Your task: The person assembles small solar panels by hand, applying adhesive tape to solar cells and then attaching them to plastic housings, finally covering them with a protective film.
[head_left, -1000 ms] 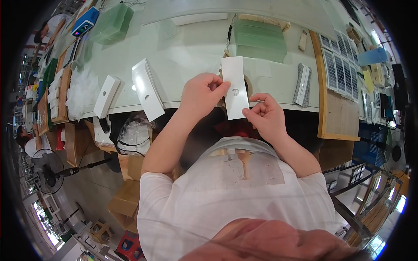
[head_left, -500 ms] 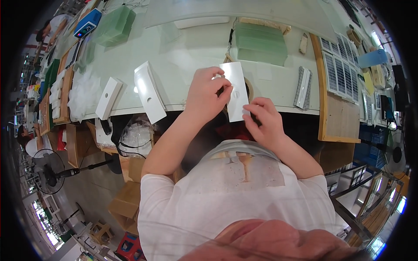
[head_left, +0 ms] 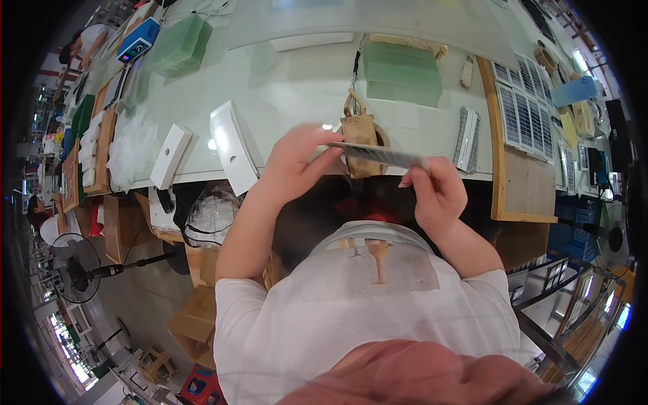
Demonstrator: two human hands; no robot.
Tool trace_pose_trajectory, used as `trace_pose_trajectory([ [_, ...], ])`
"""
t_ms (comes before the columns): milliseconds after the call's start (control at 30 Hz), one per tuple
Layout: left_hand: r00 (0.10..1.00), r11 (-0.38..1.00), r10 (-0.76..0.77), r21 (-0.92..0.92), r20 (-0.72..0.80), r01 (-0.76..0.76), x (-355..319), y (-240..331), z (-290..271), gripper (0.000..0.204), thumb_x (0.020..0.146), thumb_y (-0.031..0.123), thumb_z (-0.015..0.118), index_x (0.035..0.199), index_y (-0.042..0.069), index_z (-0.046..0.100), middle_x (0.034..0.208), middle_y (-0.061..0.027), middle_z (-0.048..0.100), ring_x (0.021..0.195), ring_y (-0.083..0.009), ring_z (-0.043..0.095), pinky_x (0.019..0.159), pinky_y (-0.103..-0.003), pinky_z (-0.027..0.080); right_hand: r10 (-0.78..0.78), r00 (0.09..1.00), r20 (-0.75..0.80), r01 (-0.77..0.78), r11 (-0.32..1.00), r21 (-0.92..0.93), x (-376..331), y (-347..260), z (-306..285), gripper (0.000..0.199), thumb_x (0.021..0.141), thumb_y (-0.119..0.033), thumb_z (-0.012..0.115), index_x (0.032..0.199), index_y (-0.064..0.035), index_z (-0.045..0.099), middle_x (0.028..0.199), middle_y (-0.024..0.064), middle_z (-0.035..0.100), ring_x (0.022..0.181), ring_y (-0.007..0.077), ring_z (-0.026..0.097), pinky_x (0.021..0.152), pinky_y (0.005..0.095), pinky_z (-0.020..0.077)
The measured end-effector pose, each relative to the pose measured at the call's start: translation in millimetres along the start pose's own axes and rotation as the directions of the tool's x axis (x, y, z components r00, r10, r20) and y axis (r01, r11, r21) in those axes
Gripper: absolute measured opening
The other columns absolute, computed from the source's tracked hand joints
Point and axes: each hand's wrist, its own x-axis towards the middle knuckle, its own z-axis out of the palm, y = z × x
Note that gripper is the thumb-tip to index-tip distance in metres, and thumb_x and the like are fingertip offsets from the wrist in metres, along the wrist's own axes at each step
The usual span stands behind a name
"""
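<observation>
A thin flat panel (head_left: 383, 156) is held up between my hands, tilted so that I see it nearly edge-on; its visible face is dark with pale stripes. My left hand (head_left: 297, 162) pinches its left end between thumb and fingers. At the other end, the fingers of my right hand (head_left: 440, 192) are closed on it. Behind and below the panel is a worn brown block (head_left: 358, 128) with a cord at its back, at the table's front edge. A round tan ring (head_left: 384, 138) shows partly beside the block.
White slotted plates (head_left: 229, 138) and a narrower white piece (head_left: 171, 156) lie to the left. Stacked greenish glass sheets (head_left: 403, 75) stand at the back. To the right are striped strips (head_left: 467, 140) and a wood-edged board (head_left: 525, 182) with solar panels (head_left: 525, 111).
The panel has turned from its white face upright to nearly edge-on and crosswise, uncovering the brown block. My left hand moved left and down; my right hand moved right and closed on the panel's end.
</observation>
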Motion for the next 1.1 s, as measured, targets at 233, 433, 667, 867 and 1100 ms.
trace_pose_trajectory([
  [233,0.547,0.392,-0.791,-0.459,0.274,0.797,-34,5,13,0.037,0.084,0.014,0.068,0.116,0.003,0.054,0.069,0.0005,0.056,0.056,-0.005,0.049,0.051,-0.022,0.042,0.796,0.557,0.239,-0.816,0.468,0.339,-21,34,18,0.039,0.086,-0.006,0.063,0.122,-0.0007,0.048,0.073,0.0023,0.056,0.056,0.0052,0.053,0.044,0.0184,0.0394],
  [433,0.413,0.026,-0.845,-0.746,0.34,0.666,-40,12,8,0.033,0.088,0.015,0.062,0.114,-0.001,0.051,0.068,-0.0013,0.057,0.055,-0.0102,0.057,0.049,-0.022,0.048,0.849,0.449,0.279,-0.793,0.235,0.562,-21,41,4,0.03,0.089,-0.006,0.057,0.117,0.0013,0.05,0.079,0.0057,0.06,0.058,0.0097,0.057,0.046,0.0198,0.0432],
  [667,0.351,-0.121,-0.809,-0.716,0.472,0.687,-56,9,10,0.016,0.087,0.014,0.064,0.095,0.001,0.06,0.072,-0.0041,0.061,0.059,-0.0141,0.063,0.052,-0.024,0.053,0.846,0.408,0.343,-0.809,0.161,0.566,-17,40,4,0.027,0.087,-0.003,0.058,0.113,0.0016,0.053,0.081,0.0069,0.061,0.061,0.0117,0.06,0.046,0.0211,0.0471],
  [867,0.366,-0.092,-0.81,-0.715,0.458,0.693,-50,11,11,0.013,0.087,0.012,0.064,0.092,0.001,0.059,0.071,-0.004,0.061,0.059,-0.013,0.063,0.052,-0.024,0.053,0.84,0.394,0.373,-0.813,0.13,0.567,-13,42,4,0.027,0.086,-0.002,0.059,0.112,0.0008,0.053,0.08,0.0069,0.061,0.062,0.0125,0.061,0.047,0.0212,0.0483],
  [1100,0.381,-0.048,-0.808,-0.695,0.449,0.717,-51,6,10,0.015,0.087,0.012,0.064,0.093,0.0,0.059,0.071,-0.0042,0.061,0.058,-0.0128,0.062,0.052,-0.024,0.052,0.785,0.347,0.514,-0.85,0.032,0.526,-16,52,0,0.011,0.087,-0.005,0.058,0.096,0.0013,0.058,0.075,0.0069,0.06,0.058,0.0124,0.06,0.042,0.0209,0.0433],
])
